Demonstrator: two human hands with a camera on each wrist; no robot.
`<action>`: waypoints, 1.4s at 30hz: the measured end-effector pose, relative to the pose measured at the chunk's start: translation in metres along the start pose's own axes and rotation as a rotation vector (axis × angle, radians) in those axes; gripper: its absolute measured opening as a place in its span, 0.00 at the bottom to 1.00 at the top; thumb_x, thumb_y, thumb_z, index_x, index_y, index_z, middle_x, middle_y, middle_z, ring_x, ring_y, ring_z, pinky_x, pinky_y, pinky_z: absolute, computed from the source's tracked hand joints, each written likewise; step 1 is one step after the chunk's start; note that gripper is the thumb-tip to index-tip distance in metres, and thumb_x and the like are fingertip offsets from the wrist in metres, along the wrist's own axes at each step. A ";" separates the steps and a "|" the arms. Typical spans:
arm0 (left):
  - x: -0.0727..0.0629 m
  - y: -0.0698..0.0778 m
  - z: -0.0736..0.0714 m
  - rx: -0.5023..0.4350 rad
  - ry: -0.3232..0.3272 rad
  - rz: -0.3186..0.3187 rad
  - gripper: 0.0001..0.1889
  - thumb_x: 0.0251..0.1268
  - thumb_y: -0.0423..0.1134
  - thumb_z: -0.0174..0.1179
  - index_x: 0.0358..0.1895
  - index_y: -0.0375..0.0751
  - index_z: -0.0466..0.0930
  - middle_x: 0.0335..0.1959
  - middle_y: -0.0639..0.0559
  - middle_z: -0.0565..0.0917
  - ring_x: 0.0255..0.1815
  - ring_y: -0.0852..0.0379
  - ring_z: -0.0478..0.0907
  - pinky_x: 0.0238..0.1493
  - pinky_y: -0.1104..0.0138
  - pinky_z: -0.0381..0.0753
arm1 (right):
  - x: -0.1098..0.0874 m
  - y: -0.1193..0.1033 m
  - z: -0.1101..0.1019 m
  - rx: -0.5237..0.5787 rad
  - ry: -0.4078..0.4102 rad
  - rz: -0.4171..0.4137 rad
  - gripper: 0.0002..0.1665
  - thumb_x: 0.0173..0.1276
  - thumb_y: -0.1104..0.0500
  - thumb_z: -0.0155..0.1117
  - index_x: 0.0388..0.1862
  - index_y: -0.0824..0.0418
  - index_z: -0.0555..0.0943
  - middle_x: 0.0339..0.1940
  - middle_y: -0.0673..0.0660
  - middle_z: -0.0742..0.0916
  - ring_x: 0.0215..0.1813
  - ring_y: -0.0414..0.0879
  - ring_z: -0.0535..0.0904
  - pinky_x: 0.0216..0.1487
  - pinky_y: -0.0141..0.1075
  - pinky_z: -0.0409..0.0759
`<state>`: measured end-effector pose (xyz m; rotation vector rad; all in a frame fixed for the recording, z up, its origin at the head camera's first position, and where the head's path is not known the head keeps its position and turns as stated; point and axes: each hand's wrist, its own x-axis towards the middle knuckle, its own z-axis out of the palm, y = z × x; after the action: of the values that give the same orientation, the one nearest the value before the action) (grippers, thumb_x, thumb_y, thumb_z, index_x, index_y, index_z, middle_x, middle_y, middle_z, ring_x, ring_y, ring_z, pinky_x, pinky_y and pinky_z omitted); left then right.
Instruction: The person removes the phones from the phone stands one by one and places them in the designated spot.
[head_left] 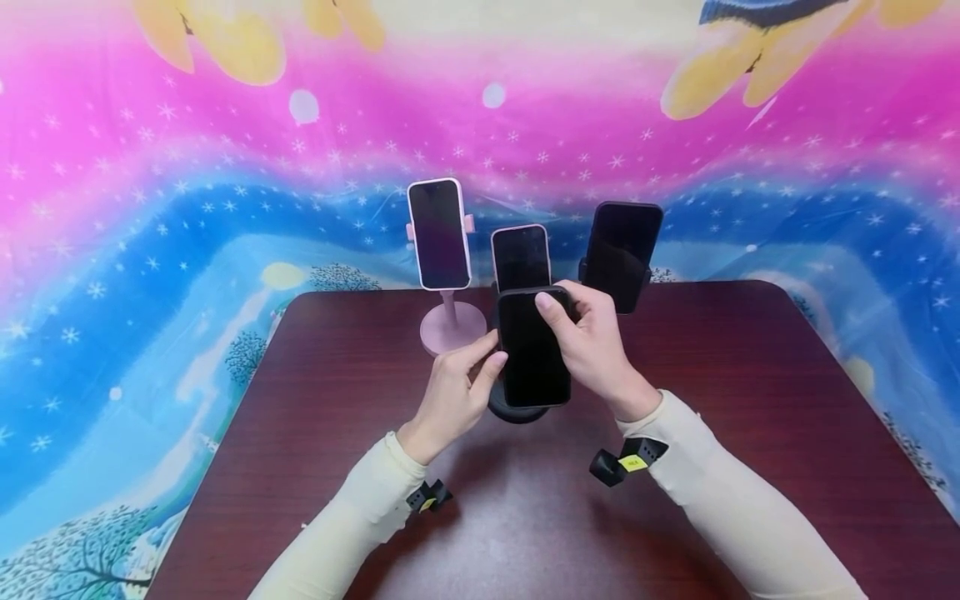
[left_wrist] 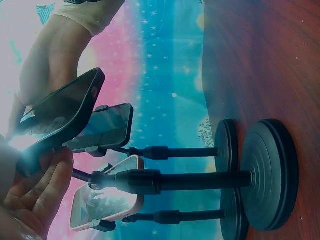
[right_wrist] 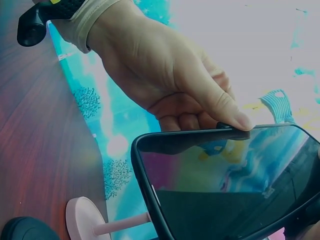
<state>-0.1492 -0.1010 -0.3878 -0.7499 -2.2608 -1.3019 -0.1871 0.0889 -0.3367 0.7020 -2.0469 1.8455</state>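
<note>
A black smartphone (head_left: 536, 358) with a dark screen faces me above a black round-based phone stand (left_wrist: 270, 175). My right hand (head_left: 596, 346) grips the phone's upper right edge, with the thumb on the front and fingers behind. In the right wrist view, the right thumb (right_wrist: 232, 117) presses on a small dark piece at the phone's edge. My left hand (head_left: 453, 400) holds the phone's left side between thumb and fingers. The left fingers (left_wrist: 57, 180) reach under the phone in the left wrist view; the clamp there is mostly hidden.
Behind stand a white-cased phone (head_left: 440, 235) on a pink stand (head_left: 453, 327), a pink-edged phone (head_left: 520, 254) in the middle, and a black phone (head_left: 624, 250) at right. All stand on a dark red-brown table (head_left: 322, 367) before a patterned cloth (head_left: 187, 242).
</note>
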 end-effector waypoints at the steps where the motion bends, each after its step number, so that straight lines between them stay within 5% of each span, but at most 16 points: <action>1: 0.000 0.000 0.000 0.000 -0.001 0.001 0.18 0.73 0.35 0.60 0.63 0.36 0.80 0.48 0.44 0.89 0.32 0.59 0.82 0.37 0.68 0.88 | 0.000 0.000 0.000 0.001 0.000 -0.002 0.10 0.75 0.65 0.61 0.37 0.72 0.84 0.29 0.41 0.87 0.30 0.39 0.85 0.32 0.31 0.86; 34: -0.002 -0.002 0.000 0.018 0.025 0.033 0.18 0.71 0.33 0.61 0.62 0.34 0.81 0.37 0.44 0.89 0.28 0.60 0.79 0.32 0.71 0.84 | 0.012 -0.006 0.000 -0.006 0.002 -0.029 0.12 0.76 0.64 0.59 0.38 0.72 0.85 0.28 0.40 0.88 0.31 0.39 0.85 0.32 0.31 0.86; 42: -0.002 -0.003 0.001 0.029 0.031 0.047 0.18 0.71 0.32 0.62 0.61 0.32 0.81 0.44 0.42 0.90 0.31 0.59 0.81 0.35 0.69 0.86 | 0.015 -0.007 -0.001 -0.016 0.011 -0.037 0.12 0.76 0.65 0.59 0.37 0.72 0.85 0.27 0.40 0.87 0.30 0.39 0.85 0.31 0.31 0.85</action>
<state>-0.1495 -0.1016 -0.3913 -0.7625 -2.2196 -1.2479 -0.1960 0.0871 -0.3225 0.7192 -2.0262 1.8073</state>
